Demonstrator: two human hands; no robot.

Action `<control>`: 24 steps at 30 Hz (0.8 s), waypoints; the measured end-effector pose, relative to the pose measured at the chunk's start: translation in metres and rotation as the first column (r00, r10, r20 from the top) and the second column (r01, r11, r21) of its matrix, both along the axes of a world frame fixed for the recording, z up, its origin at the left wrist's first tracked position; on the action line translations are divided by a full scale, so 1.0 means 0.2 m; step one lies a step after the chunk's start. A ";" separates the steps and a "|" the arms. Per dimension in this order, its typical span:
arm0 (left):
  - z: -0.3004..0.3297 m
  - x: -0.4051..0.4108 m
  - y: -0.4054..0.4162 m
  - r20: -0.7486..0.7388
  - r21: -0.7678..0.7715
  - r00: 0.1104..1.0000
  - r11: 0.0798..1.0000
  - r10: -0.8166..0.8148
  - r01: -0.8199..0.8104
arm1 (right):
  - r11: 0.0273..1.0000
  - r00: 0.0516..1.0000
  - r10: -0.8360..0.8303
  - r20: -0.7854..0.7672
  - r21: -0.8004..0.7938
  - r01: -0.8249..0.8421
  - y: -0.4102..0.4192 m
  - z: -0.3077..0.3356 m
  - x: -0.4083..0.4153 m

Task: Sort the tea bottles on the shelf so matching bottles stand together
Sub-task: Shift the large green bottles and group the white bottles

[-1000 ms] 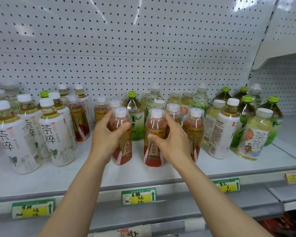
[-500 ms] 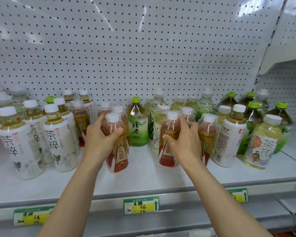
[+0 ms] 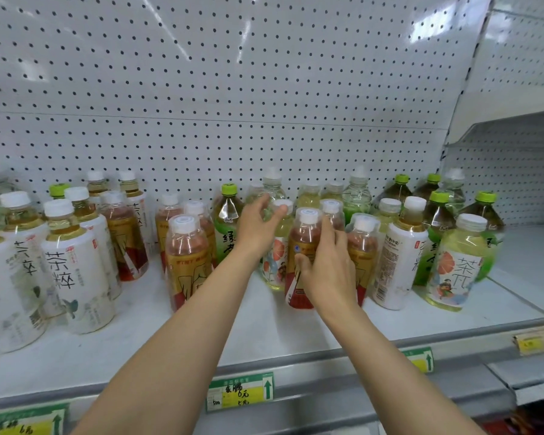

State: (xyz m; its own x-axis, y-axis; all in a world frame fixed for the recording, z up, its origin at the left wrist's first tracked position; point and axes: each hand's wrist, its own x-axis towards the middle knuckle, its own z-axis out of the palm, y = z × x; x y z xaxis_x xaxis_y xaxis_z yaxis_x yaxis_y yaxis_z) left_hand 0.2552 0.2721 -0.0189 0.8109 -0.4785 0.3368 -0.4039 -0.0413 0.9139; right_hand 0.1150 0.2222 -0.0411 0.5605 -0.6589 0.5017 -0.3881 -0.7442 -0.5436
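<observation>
The shelf (image 3: pixel 258 328) has a bare strip along its front edge, widest at the middle between the red-tea bottle (image 3: pixel 187 262) and the second red-tea bottle (image 3: pixel 302 262). Both forearms cross this strip. Behind it, bottles stand tightly packed up to the pegboard (image 3: pixel 233 89); gaps there are narrow. White-label bottles (image 3: pixel 73 271) crowd the left front. A grapefruit bottle (image 3: pixel 456 265) blocks the right front. The right end of the shelf beyond it is bare. Space above the caps is open.

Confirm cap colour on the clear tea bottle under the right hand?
White, on the clear red-and-gold-labelled tea bottle that the right hand touches; clearest in the head view.
</observation>
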 end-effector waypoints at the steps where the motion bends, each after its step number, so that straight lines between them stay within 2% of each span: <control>1: -0.01 0.00 -0.02 -0.007 0.001 1.000 1.000 -0.001 0.001 | 1.000 1.000 0.002 0.003 -0.007 -0.002 0.00 0.00 0.00; 5: -0.02 0.00 -0.03 0.012 0.021 1.000 1.000 0.007 -0.007 | 1.000 1.000 0.000 0.018 -0.009 0.000 0.01 -0.03 0.00; 10: -0.03 -0.02 0.08 -0.017 -0.040 0.999 0.999 0.027 -0.028 | 0.990 0.980 0.112 0.163 0.068 -0.124 0.00 -0.10 -0.01; 15: -0.05 -0.13 0.26 -0.015 -0.118 0.999 0.992 -0.047 0.044 | 0.964 0.877 0.263 0.403 -0.088 -0.249 0.05 -0.12 -0.03; 17: -0.04 -0.18 0.31 -0.101 -0.202 0.987 0.974 -0.129 0.106 | 0.911 0.853 0.366 0.373 0.045 -0.411 0.07 -0.09 -0.05; 19: -0.03 -0.21 0.34 -0.174 -0.286 0.963 0.946 -0.206 0.151 | 0.814 0.835 0.460 0.303 0.232 -0.533 0.09 -0.06 -0.07; 21: -0.02 -0.23 0.34 -0.230 -0.340 0.937 0.924 -0.262 0.175 | 0.764 0.825 0.497 0.270 0.316 -0.563 0.10 -0.05 -0.09; 24: -0.02 -0.22 0.32 -0.298 -0.402 0.890 0.891 -0.346 0.212 | 0.654 0.794 0.510 0.330 0.452 -0.607 0.06 -0.03 -0.12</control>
